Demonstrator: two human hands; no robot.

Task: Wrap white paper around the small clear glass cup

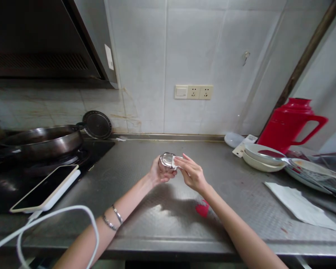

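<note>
My left hand (161, 172) is wrapped round a small, shiny round metal container (167, 160), held above the counter with its flat round face up. Its exact kind is hard to make out. My right hand (192, 173) presses a small white tissue (174, 163) against the container's right rim. The fingers of that hand are closed over the tissue and partly hide it. Below the hands lies the steel counter (145, 228), with a red patch (202, 208) near my right forearm.
On the left, a steel pan (47, 142) sits on the stove, near a phone (44, 188) with a white cable (58, 211). To the right are a red thermos (288, 125), stacked bowls (261, 162), dishes (319, 173) and a flat white tissue sheet (299, 205).
</note>
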